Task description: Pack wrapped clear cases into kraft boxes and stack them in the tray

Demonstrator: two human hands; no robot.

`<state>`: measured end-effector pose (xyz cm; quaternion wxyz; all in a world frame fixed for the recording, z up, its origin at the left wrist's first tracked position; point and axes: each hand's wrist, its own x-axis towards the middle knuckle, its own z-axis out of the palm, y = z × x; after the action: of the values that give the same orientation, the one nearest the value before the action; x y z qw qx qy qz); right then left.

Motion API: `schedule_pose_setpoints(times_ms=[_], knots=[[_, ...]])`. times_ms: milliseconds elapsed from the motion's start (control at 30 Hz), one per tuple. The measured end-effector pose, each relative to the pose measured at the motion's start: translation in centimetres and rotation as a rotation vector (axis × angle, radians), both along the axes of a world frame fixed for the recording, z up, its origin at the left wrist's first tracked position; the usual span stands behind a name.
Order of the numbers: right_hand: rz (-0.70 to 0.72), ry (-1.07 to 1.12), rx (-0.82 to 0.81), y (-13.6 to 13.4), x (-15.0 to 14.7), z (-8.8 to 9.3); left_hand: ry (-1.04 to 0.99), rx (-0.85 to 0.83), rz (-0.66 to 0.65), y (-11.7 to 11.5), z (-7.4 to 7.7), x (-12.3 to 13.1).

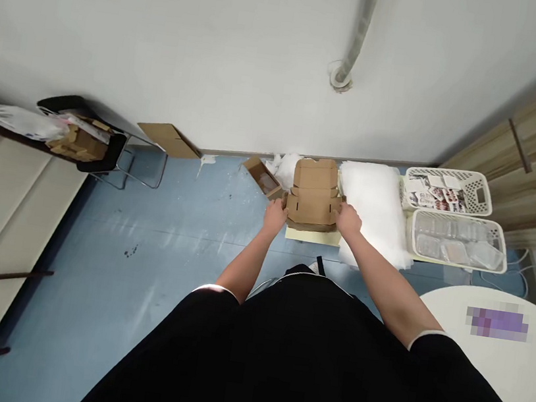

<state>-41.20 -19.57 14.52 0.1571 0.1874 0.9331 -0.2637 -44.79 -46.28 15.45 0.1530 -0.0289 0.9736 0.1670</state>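
My left hand (274,218) and right hand (348,220) are clamped on the sides of the open cardboard box (313,197) on a pale board (313,236); squeezing too hard could crease it or skid it off.

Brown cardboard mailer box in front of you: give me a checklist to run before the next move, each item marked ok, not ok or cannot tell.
1. Brown corrugated cardboard mailer box closed: not ok, its lid lies open toward the wall.
2. Left hand and right hand on the box's sides: ok.
3. Box resting on the pale yellow flat sheet: ok.
4. Box's contents: cannot tell from this view.
5. White fluffy padding sheet beside the box: ok, on its right.
6. Clear plastic trays inside the white slotted plastic basket: ok.
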Motion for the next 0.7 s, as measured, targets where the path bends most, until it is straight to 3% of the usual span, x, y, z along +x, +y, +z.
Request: schedule_pose_setpoints(times_ms=[167,300,533,700], knots=[[0.037,-0.114,0.145,0.3,-1.8,-0.8,-0.069,-0.026,-0.045,0.3,-1.7,-1.0],[-0.042,-0.123,0.149,0.8,-1.9,-1.0,-0.116,-0.049,-0.070,0.7,-1.8,-1.4],[-0.143,-0.085,0.116,1.2,-2.1,0.0,-0.027,0.073,-0.033,0.9,1.3,-2.2],[-0.295,0.133,-0.036,1.5,0.0,1.2,0.128,0.384,0.126,0.9,3.6,-1.4]])
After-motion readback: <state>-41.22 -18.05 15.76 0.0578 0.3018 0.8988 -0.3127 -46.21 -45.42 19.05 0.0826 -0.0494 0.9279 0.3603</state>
